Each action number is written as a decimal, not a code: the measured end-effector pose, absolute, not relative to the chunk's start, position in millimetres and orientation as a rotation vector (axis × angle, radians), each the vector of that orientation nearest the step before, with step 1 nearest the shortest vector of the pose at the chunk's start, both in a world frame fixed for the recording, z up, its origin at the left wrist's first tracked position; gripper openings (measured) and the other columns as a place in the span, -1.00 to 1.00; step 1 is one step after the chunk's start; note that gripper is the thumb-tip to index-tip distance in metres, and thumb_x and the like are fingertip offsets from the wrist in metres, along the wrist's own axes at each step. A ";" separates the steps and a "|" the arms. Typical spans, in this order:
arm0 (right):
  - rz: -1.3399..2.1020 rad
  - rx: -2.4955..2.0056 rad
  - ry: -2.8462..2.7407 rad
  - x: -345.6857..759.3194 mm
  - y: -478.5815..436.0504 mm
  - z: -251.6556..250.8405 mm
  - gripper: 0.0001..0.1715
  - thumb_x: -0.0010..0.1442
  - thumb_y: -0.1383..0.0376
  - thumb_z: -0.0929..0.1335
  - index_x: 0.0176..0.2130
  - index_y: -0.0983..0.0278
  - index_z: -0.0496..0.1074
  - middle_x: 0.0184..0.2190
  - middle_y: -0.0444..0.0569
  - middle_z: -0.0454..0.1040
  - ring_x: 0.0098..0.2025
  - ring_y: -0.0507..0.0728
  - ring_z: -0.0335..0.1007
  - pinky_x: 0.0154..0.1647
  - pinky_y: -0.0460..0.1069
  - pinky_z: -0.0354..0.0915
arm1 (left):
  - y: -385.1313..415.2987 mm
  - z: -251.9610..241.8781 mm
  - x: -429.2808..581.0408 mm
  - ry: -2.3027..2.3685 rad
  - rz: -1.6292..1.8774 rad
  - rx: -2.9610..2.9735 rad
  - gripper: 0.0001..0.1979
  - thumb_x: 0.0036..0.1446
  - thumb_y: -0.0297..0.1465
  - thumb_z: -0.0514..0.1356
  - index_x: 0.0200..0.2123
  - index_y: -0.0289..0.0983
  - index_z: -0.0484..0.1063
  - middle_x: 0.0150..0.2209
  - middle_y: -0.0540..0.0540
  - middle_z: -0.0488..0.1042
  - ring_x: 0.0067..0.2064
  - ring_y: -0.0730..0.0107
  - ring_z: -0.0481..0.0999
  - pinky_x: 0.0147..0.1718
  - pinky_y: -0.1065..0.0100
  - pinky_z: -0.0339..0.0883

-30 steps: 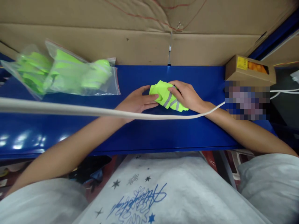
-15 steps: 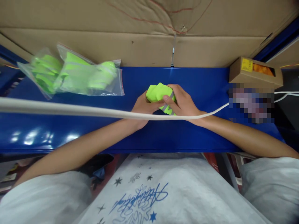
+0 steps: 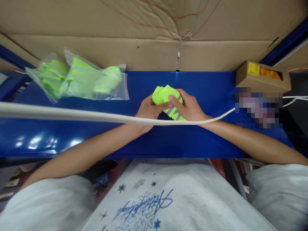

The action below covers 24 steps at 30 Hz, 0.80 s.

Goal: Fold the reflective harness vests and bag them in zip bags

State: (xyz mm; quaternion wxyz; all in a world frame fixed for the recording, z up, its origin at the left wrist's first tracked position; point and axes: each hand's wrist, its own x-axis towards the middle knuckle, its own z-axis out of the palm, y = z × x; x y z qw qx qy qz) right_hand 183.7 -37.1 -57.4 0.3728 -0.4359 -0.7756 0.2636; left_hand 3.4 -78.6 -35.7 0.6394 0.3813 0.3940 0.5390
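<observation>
A folded bundle of neon yellow fabric with grey reflective strips [image 3: 166, 96] is gripped between both hands above the blue shelf [image 3: 192, 141]. My left hand [image 3: 148, 112] closes round its left side, the thumb lying across the front. From the right, my right hand [image 3: 191, 107] is closed on the bundle, its thumb pressing on the face near a grey strip. The other fingers are partly hidden behind the fabric. To the left lie clear zip bags [image 3: 96, 85] with similar neon yellow fabric inside.
A white cable [image 3: 108, 118] crosses in front of my wrists. At the back right stands a cardboard box [image 3: 264, 77] with a yellow label and orange contents. A blurred-out patch [image 3: 258, 107] sits before it. Cardboard [image 3: 96, 53] lines the back.
More of the bundle's striped lower right part shows, and my right thumb has shifted on its face. The view has tilted slightly. Both hands keep their hold.
</observation>
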 end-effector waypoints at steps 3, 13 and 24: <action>0.774 -1.100 -1.900 186.7 -37.3 -55.7 -0.13 0.33 -0.42 0.26 0.12 0.20 0.50 -0.17 0.00 0.64 -0.20 0.21 0.56 -0.21 0.07 0.43 | -75.6 -31.2 5.9 0.886 1.225 0.927 -0.43 -0.15 -0.41 0.61 -0.04 -0.21 0.56 0.02 -0.06 0.63 0.15 0.21 0.58 0.20 0.23 0.47; 0.792 -1.008 -1.877 188.8 -32.1 -54.4 -0.10 0.21 -0.50 0.31 0.01 0.18 0.48 -0.19 0.00 0.61 -0.19 0.25 0.56 -0.18 0.15 0.49 | -66.1 -34.2 4.6 0.922 1.125 1.156 -0.10 -0.03 -0.32 0.52 0.37 0.02 0.28 0.27 -0.04 0.50 0.40 0.06 0.43 0.28 0.08 0.43; 0.930 -1.057 -1.706 197.0 -6.8 -67.8 -0.22 0.22 -0.41 0.40 -0.03 0.18 0.46 -0.15 0.07 0.63 -0.13 0.32 0.64 -0.19 0.19 0.59 | -40.8 14.7 -115.5 2.204 0.803 1.812 -0.11 0.06 0.42 0.26 0.08 -0.23 0.45 0.23 -0.17 0.43 0.42 -0.43 0.09 0.36 -0.31 -0.18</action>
